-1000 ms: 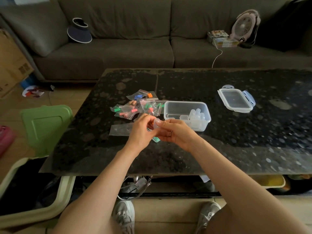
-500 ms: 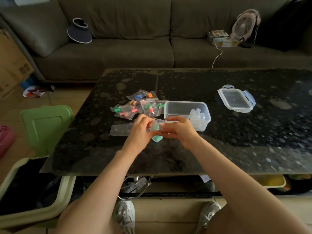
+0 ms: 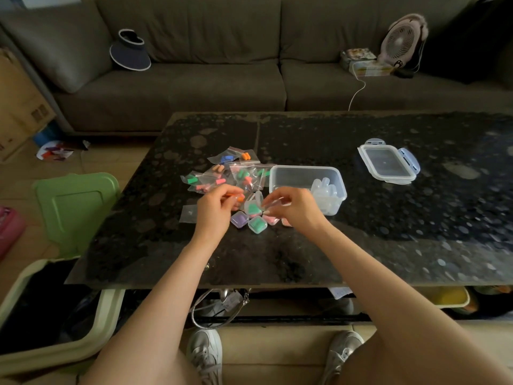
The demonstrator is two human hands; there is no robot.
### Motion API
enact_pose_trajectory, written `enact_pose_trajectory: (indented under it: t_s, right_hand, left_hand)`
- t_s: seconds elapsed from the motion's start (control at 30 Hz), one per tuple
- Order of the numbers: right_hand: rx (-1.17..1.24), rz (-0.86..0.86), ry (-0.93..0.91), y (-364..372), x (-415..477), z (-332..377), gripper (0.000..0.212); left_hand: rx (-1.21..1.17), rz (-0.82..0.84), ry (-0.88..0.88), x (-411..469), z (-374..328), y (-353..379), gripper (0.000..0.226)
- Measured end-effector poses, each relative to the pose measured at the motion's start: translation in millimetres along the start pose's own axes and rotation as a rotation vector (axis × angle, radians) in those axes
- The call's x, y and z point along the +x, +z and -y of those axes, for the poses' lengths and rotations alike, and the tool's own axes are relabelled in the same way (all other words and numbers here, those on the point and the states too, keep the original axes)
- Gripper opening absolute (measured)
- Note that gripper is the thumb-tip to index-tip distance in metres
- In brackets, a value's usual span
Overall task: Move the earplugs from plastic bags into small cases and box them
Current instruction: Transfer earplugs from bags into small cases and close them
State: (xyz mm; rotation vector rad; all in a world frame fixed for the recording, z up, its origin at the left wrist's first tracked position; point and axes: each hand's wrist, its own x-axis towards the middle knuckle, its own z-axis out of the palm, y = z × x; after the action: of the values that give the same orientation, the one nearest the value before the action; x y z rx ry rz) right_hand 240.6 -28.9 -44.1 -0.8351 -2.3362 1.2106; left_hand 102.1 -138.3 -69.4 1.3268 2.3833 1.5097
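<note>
Nearest the person, three filled cases are sitting closed on the tabletop. Just beyond, the left hand is pinching orange earplugs. The right hand is curling its grip on what looks like a clear case, lying directly right of the earplugs. A green-filled case is resting between them. Farther back, the plastic bags are lying nearer the left hand and the box nearer the right.

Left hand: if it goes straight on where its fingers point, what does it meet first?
Probably the open green-filled case, directly beyond the left hand; depth is unclear.
</note>
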Motion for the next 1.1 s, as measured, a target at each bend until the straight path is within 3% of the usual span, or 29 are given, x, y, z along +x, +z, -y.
enact_pose_trajectory:
  t_s: [0.13,0.3,0.43,0.67,0.83,1.0,1.1]
  right_hand:
    - [-0.200,0.053,-0.089,3.6,1.5,-3.8,0.012]
    - [-0.391,0.041,-0.181,10.6,2.1,-9.6,0.010]
    - [-0.372,0.017,-0.249,10.4,0.9,-8.4,0.009]
    - [-0.246,0.011,-0.243,8.3,1.9,-9.2,0.009]
    - [-0.263,0.002,-0.267,7.8,3.1,-11.0,0.008]
    - [-0.267,0.007,-0.307,8.3,3.5,-12.7,0.009]
    - [-0.224,0.001,-0.295,8.4,3.8,-11.9,0.007]
  left_hand:
    - [-0.243,-0.039,-0.185,1.6,-4.9,-8.4,0.015]
    - [-0.311,0.064,-0.154,-1.1,-9.9,-4.7,0.017]
    - [-0.277,0.088,-0.143,-2.4,-13.2,3.8,0.018]
    - [0.132,0.156,0.049,-2.5,0.8,8.9,0.015]
    - [0.122,0.209,0.050,-0.3,3.4,6.0,0.012]
    - [0.065,0.134,0.060,1.7,1.4,8.3,0.012]
    - [-0.125,0.169,-0.098,-0.9,-6.0,9.4,0.008]
